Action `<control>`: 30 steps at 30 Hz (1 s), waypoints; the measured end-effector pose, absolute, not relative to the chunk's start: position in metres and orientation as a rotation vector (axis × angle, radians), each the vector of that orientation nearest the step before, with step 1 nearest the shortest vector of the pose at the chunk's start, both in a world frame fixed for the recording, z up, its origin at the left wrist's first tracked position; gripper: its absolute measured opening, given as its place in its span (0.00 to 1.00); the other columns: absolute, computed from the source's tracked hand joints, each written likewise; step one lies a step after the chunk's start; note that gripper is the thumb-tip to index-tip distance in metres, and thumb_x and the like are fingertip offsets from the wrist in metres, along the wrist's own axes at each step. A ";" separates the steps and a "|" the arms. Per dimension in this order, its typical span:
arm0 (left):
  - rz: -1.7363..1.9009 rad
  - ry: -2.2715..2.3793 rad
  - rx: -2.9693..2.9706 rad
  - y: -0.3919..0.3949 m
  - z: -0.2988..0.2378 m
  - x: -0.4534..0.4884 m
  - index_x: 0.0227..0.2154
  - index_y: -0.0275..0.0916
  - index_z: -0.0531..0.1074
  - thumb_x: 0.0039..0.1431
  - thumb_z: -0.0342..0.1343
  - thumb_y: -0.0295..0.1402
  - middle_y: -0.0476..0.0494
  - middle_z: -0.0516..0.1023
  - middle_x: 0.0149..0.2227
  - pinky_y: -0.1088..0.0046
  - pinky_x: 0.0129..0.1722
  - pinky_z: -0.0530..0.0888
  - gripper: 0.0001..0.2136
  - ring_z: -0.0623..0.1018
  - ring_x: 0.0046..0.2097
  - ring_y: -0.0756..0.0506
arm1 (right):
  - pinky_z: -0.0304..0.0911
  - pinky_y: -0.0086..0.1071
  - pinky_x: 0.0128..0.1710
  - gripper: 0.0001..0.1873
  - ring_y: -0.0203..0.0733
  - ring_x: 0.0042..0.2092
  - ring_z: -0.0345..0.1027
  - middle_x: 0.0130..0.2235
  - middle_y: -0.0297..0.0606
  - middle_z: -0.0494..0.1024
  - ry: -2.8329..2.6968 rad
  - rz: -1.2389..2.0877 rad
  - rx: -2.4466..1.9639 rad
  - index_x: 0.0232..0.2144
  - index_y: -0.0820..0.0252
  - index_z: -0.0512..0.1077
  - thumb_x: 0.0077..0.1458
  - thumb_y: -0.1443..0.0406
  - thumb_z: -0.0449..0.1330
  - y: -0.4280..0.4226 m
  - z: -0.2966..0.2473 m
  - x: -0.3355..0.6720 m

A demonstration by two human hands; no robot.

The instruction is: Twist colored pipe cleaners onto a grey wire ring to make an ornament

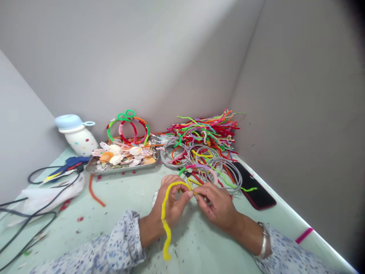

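A long yellow pipe cleaner (165,224) hangs in a curve over the back of my left hand (171,203), its free end dangling toward the table. The thumb and fingers of that hand are closed on its upper part. My right hand (218,205) pinches the same pipe cleaner beside the left thumb, so the fingertips of both hands nearly meet. Just beyond them arches a ring wrapped in green, pink and purple pipe cleaner (203,166). Its lower part is hidden, and I cannot tell whether my fingers grip it too. Red-handled pliers (197,177) lie behind my fingers.
Coils of grey wire (235,175) and a heap of colourful pipe cleaners (211,129) lie behind. A metal tray (122,170) of shells (115,149) supports wrapped rings (142,123). A bottle (81,140), black cables (42,211) and an orange pipe cleaner (92,192) are left; a phone (258,190) is right.
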State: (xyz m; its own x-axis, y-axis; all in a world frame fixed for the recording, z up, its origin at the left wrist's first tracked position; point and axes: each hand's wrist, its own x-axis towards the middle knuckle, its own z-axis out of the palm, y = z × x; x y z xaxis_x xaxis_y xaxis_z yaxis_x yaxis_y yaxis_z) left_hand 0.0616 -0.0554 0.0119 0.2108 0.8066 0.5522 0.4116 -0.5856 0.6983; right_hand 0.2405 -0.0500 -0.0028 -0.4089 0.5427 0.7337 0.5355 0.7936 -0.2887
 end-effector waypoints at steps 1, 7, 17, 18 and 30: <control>1.332 1.136 2.067 -0.055 0.011 0.062 0.25 0.40 0.69 0.59 0.55 0.34 0.47 0.72 0.28 0.63 0.39 0.67 0.08 0.71 0.34 0.45 | 0.63 0.27 0.25 0.06 0.35 0.29 0.69 0.29 0.36 0.74 -2.088 0.008 -0.797 0.37 0.58 0.69 0.58 0.70 0.54 -0.050 -0.003 0.240; 1.237 1.245 2.030 -0.058 0.015 0.061 0.26 0.39 0.70 0.59 0.55 0.34 0.46 0.73 0.30 0.62 0.43 0.67 0.07 0.72 0.38 0.43 | 0.64 0.27 0.27 0.06 0.36 0.30 0.69 0.30 0.36 0.74 -2.093 0.013 -0.806 0.37 0.59 0.69 0.59 0.71 0.54 -0.049 -0.008 0.241; 1.171 1.259 1.998 -0.058 0.015 0.060 0.25 0.39 0.68 0.59 0.53 0.33 0.49 0.71 0.28 0.66 0.41 0.65 0.08 0.70 0.35 0.46 | 0.63 0.28 0.28 0.06 0.36 0.29 0.70 0.30 0.36 0.74 -2.124 -0.060 -0.767 0.38 0.60 0.69 0.59 0.70 0.54 -0.050 -0.011 0.242; 1.156 1.258 2.000 -0.058 0.016 0.060 0.24 0.39 0.68 0.59 0.53 0.33 0.49 0.70 0.27 0.67 0.40 0.65 0.08 0.69 0.34 0.46 | 0.63 0.28 0.28 0.06 0.36 0.30 0.70 0.30 0.36 0.75 -2.136 -0.064 -0.765 0.38 0.60 0.69 0.59 0.70 0.54 -0.050 -0.011 0.242; 1.153 1.229 2.012 -0.057 0.017 0.060 0.24 0.39 0.66 0.59 0.52 0.31 0.50 0.69 0.26 0.68 0.38 0.64 0.09 0.69 0.33 0.47 | 0.62 0.28 0.28 0.07 0.37 0.31 0.71 0.32 0.36 0.76 -2.161 -0.088 -0.731 0.40 0.59 0.69 0.58 0.71 0.55 -0.049 -0.011 0.243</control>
State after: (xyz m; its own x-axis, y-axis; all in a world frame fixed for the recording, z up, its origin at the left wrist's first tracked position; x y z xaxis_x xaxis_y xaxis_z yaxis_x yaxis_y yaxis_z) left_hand 0.0602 -0.0571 0.0169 0.2294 0.8880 0.3985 0.4537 -0.4598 0.7634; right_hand 0.2427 -0.0486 -0.0108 -0.4840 0.4721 0.7368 0.5305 0.8279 -0.1820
